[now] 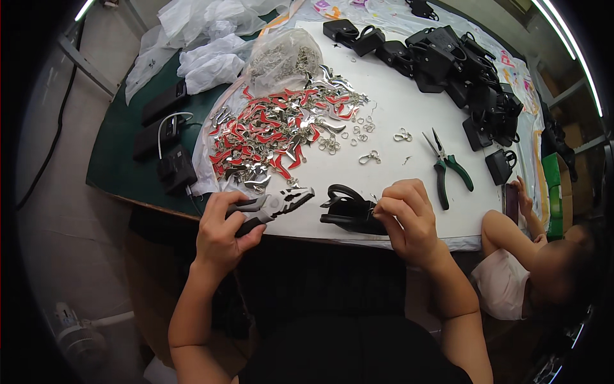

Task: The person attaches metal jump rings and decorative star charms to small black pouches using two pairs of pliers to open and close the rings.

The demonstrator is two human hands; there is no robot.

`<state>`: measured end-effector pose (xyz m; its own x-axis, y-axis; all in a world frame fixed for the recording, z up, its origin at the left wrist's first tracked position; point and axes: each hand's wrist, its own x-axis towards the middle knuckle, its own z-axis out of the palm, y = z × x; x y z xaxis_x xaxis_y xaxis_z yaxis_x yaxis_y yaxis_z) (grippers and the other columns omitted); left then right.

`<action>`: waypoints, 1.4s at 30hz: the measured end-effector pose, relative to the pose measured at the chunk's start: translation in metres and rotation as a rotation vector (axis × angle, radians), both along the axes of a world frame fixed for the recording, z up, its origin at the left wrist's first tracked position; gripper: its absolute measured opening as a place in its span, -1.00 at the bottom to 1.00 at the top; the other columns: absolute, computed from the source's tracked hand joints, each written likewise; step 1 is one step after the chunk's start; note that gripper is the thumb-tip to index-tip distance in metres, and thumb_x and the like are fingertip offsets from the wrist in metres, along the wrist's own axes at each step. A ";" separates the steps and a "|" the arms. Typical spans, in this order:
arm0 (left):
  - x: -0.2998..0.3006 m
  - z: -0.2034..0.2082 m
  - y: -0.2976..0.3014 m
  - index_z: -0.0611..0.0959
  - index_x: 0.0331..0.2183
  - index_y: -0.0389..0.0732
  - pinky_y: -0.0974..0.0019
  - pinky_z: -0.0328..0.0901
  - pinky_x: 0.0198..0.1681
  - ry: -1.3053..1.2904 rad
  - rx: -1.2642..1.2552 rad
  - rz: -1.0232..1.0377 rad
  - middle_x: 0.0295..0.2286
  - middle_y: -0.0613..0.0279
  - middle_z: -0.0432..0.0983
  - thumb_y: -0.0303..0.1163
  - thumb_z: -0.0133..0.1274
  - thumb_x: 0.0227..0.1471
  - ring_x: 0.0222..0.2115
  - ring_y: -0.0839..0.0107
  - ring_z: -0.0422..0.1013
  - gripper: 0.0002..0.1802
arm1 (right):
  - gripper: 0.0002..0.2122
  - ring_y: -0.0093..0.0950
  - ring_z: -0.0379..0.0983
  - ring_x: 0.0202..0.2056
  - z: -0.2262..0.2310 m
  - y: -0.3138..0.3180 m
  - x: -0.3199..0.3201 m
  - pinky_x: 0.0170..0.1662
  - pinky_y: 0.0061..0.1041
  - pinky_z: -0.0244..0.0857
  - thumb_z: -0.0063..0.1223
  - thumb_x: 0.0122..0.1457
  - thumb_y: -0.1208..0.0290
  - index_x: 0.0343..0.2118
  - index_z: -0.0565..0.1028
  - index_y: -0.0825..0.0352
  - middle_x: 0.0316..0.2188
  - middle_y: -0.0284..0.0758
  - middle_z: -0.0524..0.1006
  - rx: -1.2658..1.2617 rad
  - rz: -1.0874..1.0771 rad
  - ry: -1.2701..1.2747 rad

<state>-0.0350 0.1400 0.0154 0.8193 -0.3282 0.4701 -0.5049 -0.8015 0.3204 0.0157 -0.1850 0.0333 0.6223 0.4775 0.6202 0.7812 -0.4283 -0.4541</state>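
My left hand point(220, 227) is wrapped round the handles of grey-and-black combination pliers point(281, 203), whose jaws point right and stand slightly apart. Close to the jaws, a small black leather-like pouch with a strap loop point(350, 214) is held over the table's front edge. My right hand point(409, 214) pinches its right end, where a thin metal bit shows at the fingertips, too small to make out. Beyond the hands lies a heap of red and silver high-heel-shaped metal charms point(268, 128). Small metal rings point(361, 130) and lobster clasps point(369, 157) are scattered beside it.
Green-handled needle-nose pliers point(448, 166) lie open on the white board point(390, 96). Several black pouches point(441, 57) are piled along the far right. A clear bag of metal parts point(284, 61) stands behind the charms; power banks point(176, 168) lie left. Another person point(511, 275) is at the right edge.
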 end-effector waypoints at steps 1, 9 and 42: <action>-0.002 0.008 -0.002 0.57 -0.59 -0.29 0.14 0.36 -0.23 0.100 -0.091 0.046 -0.24 0.08 0.48 -0.34 0.42 -0.35 -0.25 0.11 0.42 -0.66 | -0.78 -0.30 0.37 -0.29 -0.001 0.000 -0.001 -0.20 -0.36 0.26 0.26 -0.08 0.65 -0.35 0.47 0.34 -0.36 -0.33 0.46 0.001 -0.007 0.005; 0.001 0.079 -0.037 0.63 -0.53 -0.32 0.11 0.33 -0.19 0.139 0.206 0.011 -0.14 0.07 0.49 -0.32 0.42 -0.39 -0.19 0.11 0.42 -0.64 | -0.77 -0.33 0.40 -0.31 -0.004 0.013 -0.008 -0.25 -0.39 0.30 0.29 -0.10 0.64 -0.36 0.47 0.34 -0.38 -0.33 0.47 0.042 -0.019 -0.067; 0.046 0.092 -0.028 0.50 -0.66 -0.29 0.08 0.27 -0.23 0.175 0.384 -0.181 -0.27 0.07 0.49 -0.33 0.34 -0.64 -0.30 0.12 0.42 -0.60 | -0.33 -0.11 0.21 0.15 -0.036 -0.113 0.021 0.17 -0.22 0.15 0.26 0.10 0.26 0.16 0.27 0.60 0.10 -0.02 0.32 -0.491 -0.810 0.302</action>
<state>0.0110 0.1122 0.1078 0.7889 -0.5969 0.1458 -0.6126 -0.7827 0.1105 0.0364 -0.2982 -0.0031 0.9734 0.0001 0.2290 0.0506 -0.9753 -0.2149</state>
